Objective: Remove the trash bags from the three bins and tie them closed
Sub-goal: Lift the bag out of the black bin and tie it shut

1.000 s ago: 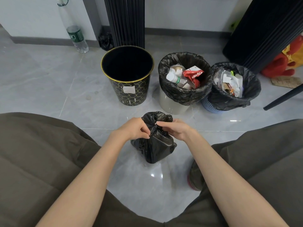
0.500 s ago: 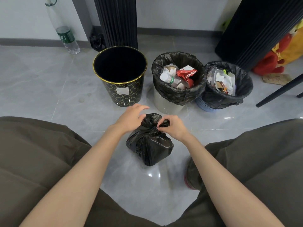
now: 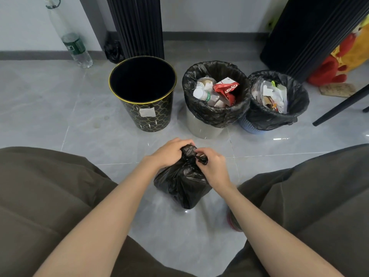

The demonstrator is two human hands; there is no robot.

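— When the fingers closed at the top of that bag, what exactly did they hold?
— The left hand (image 3: pixel 169 152) had its fingers curled over the bunched neck (image 3: pixel 187 150) of the black trash bag (image 3: pixel 181 188), gripping it from the left. The right hand (image 3: pixel 214 166) pinched a small twisted end of plastic (image 3: pixel 203 159) between thumb and curled fingers, just beside that neck.
— And where did the bag sit?
— On the grey tiled floor (image 3: pixel 60 120), between the person's knees in olive trousers (image 3: pixel 40 196), in front of the three bins and apart from them.
— How did the bins stand?
— In a row near the wall. The black-and-gold bin (image 3: pixel 147 118) on the left stood open, its inside dark. The pale middle bin (image 3: pixel 201 130) had a black liner (image 3: pixel 215 116) folded over its rim, with a bottle, a red carton and other rubbish inside. The blue bin (image 3: pixel 246 126) stood just beside it on the right, in its own black liner (image 3: pixel 269 120), holding paper and wrappers.
— Anything else nearby?
— A clear water bottle (image 3: pixel 77 50) leaned at the wall, left of the bins
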